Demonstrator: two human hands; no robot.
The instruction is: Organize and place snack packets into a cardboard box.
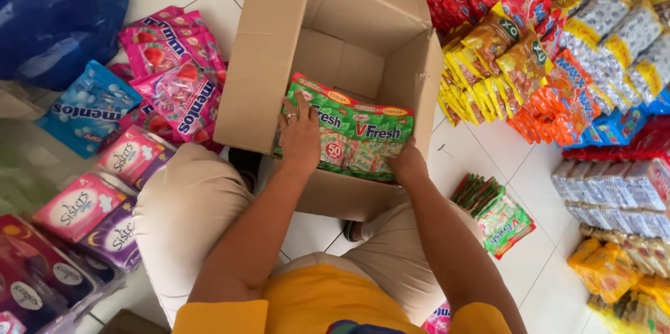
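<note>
An open brown cardboard box [279, 48] stands on the tiled floor between my knees. Inside it lies a green candy bag [363, 135] with a red top band. My left hand [300, 140], a ring on one finger, grips the bag's left end. Gripping the bag's lower right corner is my right hand [407, 164], its fingers hidden under the packet. More bags seem to lie beneath it in the box.
Pink and blue candy bags [171, 69] and pink packs [84, 201] lie at the left. A dark blue sack [56, 13] sits at top left. Rows of red, yellow, orange and blue packets [558, 48] fill the right. A stack of green bags [499, 215] lies beside my right knee.
</note>
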